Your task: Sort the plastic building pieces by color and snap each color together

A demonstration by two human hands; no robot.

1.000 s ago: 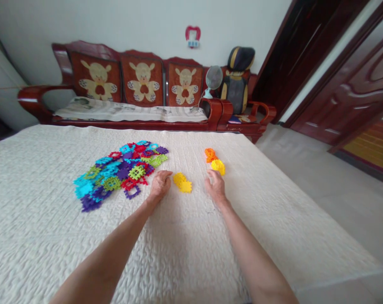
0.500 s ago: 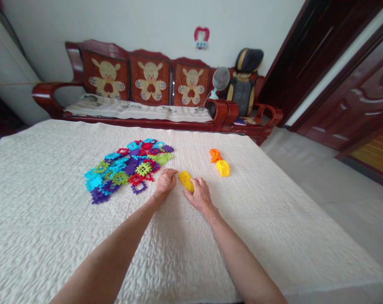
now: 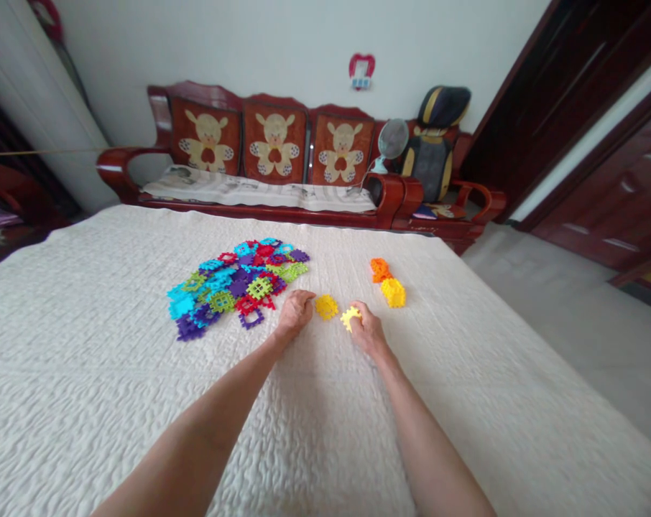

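Note:
Between my hands, a yellow toothed piece (image 3: 326, 307) lies on the white quilted cover (image 3: 315, 431). My left hand (image 3: 296, 314) is closed at its left edge, fingertips pinched together; what they hold, if anything, is too small to make out. On the right, my right hand (image 3: 366, 329) grips a lighter yellow piece (image 3: 350, 318) between thumb and fingers, apart from the first one. Farther right sit a yellow block of joined pieces (image 3: 393, 293) and an orange cluster (image 3: 380, 270) that touches it.
A heap of blue, purple, green and red pieces (image 3: 239, 280) spreads left of my left hand. Behind the covered surface stand a wooden sofa (image 3: 261, 206) with bear cushions, a small fan (image 3: 393, 138) and a wooden chair (image 3: 490, 205).
My right hand has moved slightly away to the right with a yellow piece, which is now separate from the one between my hands. The camera view has swung a little left.

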